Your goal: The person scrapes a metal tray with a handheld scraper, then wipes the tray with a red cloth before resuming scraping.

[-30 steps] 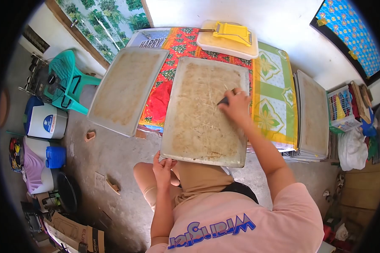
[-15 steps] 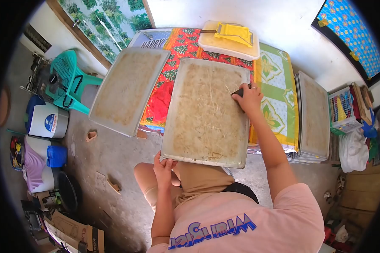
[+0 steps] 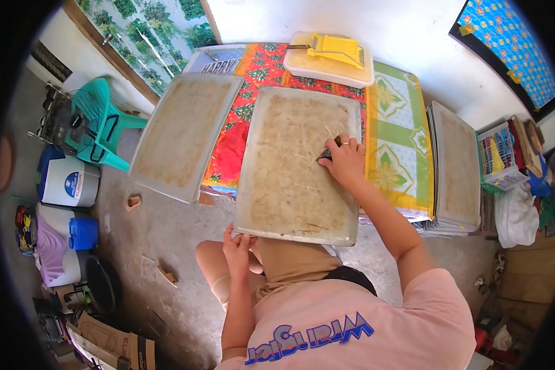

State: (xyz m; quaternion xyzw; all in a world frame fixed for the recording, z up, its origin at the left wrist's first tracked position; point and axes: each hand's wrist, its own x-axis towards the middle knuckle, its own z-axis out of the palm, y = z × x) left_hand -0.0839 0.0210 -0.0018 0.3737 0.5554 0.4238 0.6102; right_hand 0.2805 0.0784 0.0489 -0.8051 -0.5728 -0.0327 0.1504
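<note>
A stained, pale rectangular tray [image 3: 290, 179] lies partly on the patterned tablecloth, its near end over the person's lap. My right hand [image 3: 345, 161] is closed around a small dark scraper [image 3: 328, 152], held against the tray's surface right of its middle. Thin light scratches or strands show beside the scraper. My left hand [image 3: 238, 244] pinches the tray's near left corner, fingertips at the edge. A similar tray [image 3: 185, 129] rests on the table to the left.
A white tub [image 3: 296, 60] with a yellow slicer [image 3: 339, 49] sits at the table's back. More trays [image 3: 456, 166] are stacked on the right, near a white basket [image 3: 498, 161]. A green chair [image 3: 108, 126] stands left. Red cloth [image 3: 231, 151] lies between the trays.
My right hand moved with the scraper out to the tray's right edge, then back left and down onto its surface. My left hand stays at the corner.
</note>
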